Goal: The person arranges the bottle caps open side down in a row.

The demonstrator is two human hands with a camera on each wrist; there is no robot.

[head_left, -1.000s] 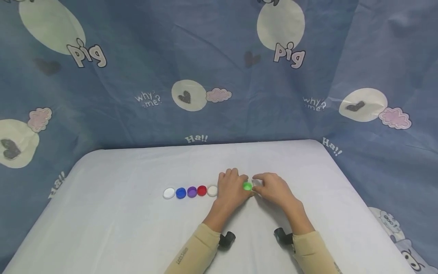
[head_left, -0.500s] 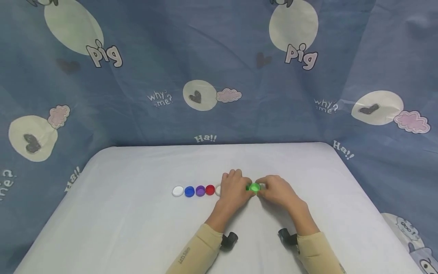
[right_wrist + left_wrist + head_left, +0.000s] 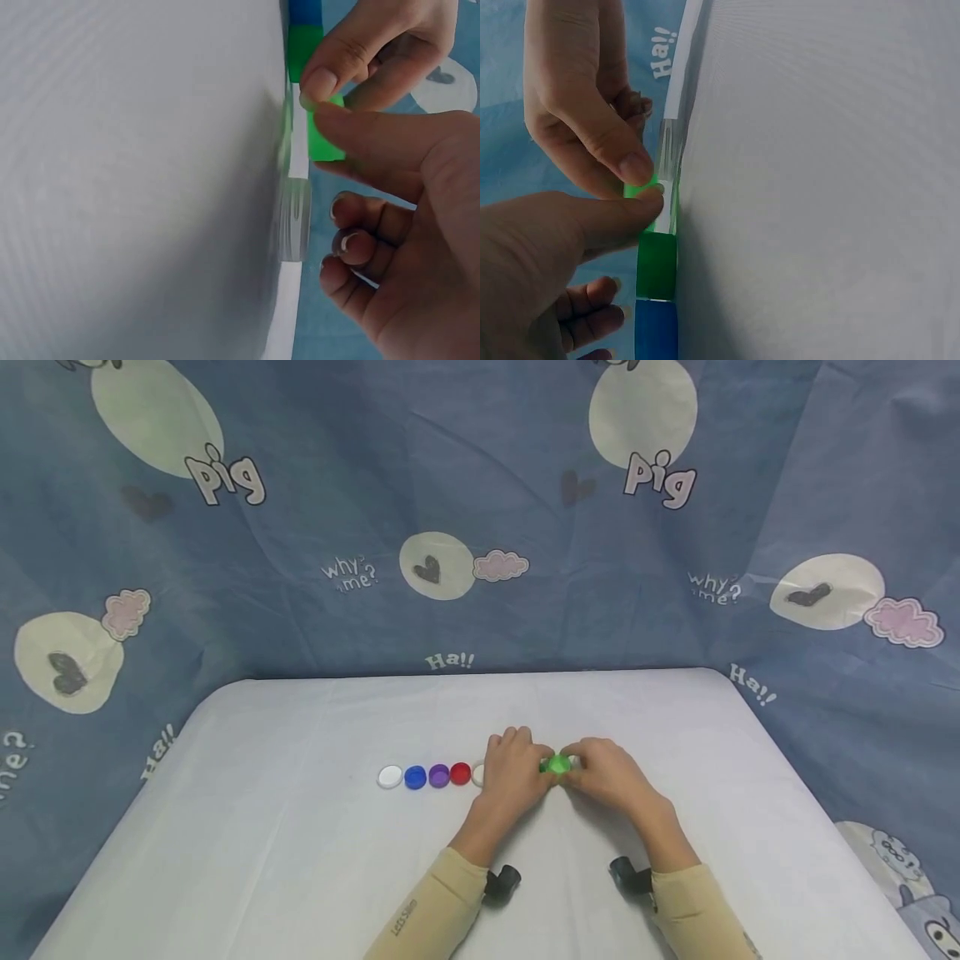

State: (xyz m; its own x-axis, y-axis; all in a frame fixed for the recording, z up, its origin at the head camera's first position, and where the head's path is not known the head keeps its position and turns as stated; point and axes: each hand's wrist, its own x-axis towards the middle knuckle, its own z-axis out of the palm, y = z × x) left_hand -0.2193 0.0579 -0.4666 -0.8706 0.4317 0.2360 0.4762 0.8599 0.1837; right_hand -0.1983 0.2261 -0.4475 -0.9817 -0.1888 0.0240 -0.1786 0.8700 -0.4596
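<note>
A bright green bottle cap (image 3: 558,764) is between my two hands, slightly above the white table. My left hand (image 3: 513,774) pinches its left side with thumb and fingers. From the right, the thumb and fingers of my right hand (image 3: 606,772) pinch it too. Just below it in the left wrist view are a dark green cap (image 3: 657,266) and a blue cap (image 3: 656,330) in line. A clear cap (image 3: 295,217) stands on the other side, under my right hand. The head view mostly hides these behind the hands.
Left of the hands, a row of caps continues: a cream cap (image 3: 477,774) partly covered, a red cap (image 3: 461,773), a purple cap (image 3: 438,776), a blue cap (image 3: 416,777) and a white cap (image 3: 390,777). A blue printed curtain (image 3: 315,627) hangs behind the table (image 3: 247,835).
My right hand's fingers have closed in onto the bright green cap, which was at my left hand before. The head view has shifted slightly.
</note>
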